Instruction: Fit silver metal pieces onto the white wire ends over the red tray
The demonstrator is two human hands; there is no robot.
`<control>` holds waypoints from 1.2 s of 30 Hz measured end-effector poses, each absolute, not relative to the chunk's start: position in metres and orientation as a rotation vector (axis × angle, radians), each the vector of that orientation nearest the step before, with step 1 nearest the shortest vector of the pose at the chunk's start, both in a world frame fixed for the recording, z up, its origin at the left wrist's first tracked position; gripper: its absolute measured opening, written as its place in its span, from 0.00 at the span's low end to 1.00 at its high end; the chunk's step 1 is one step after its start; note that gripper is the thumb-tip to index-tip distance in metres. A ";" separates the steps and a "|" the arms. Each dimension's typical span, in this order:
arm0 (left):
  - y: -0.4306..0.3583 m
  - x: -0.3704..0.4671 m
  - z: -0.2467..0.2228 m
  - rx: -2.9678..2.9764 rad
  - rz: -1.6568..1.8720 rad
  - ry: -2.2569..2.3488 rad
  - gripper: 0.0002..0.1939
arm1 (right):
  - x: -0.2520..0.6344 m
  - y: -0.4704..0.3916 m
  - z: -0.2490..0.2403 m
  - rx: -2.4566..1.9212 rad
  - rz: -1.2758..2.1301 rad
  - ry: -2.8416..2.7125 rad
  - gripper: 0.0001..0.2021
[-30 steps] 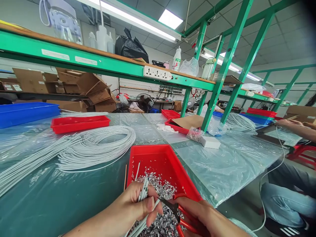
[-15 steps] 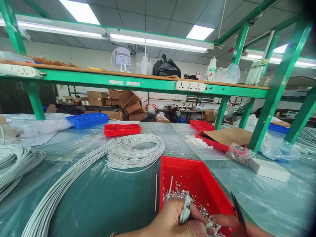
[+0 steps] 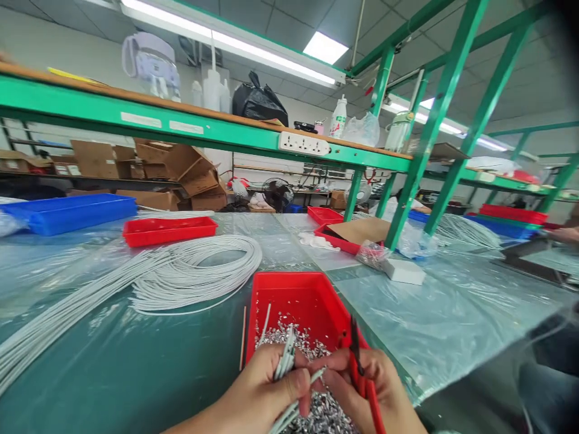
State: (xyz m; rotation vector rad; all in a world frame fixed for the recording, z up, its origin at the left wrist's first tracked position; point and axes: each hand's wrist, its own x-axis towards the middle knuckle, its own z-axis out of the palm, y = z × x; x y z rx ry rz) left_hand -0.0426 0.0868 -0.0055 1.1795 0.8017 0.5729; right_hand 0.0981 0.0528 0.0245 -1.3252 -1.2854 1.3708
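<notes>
Plastic sheeting covers the green bench (image 3: 136, 367) I work at, and a long coil of white cable (image 3: 181, 277) sweeps across its left half, running off toward the left edge. Beyond the coil, near the far edge, lie a blue tray (image 3: 67, 212) and a shallow red tray (image 3: 169, 230), side by side. Close to the near edge sits the red bin (image 3: 298, 301), its floor strewn with silvery wire clippings (image 3: 316, 410). A thin wooden stick (image 3: 243, 337) lies on the bench just beside the bin's left wall. Over the near end of the bin my left hand (image 3: 262, 395) is closed around a small bundle of white wires (image 3: 286, 361), the ends poking up between thumb and fingers. My right hand (image 3: 375, 392) touches it, fingers pinching one wire while gripping red-handled cutters (image 3: 359, 374) with the dark blades pointing up.
</notes>
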 end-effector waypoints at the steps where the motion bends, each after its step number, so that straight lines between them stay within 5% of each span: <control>1: 0.087 -0.043 -0.005 1.191 0.559 0.815 0.28 | 0.100 0.054 0.022 -1.320 1.343 -1.316 0.12; 17: 0.083 -0.042 -0.016 1.274 0.694 1.018 0.35 | 0.109 0.069 -0.025 -1.421 1.235 -1.494 0.30; 32: 0.080 -0.042 0.002 1.200 0.340 0.755 0.31 | 0.106 0.068 -0.002 -1.167 1.475 -1.535 0.24; 36: 0.075 -0.038 -0.001 1.288 0.323 0.971 0.32 | 0.121 0.080 -0.003 -1.304 1.261 -1.710 0.23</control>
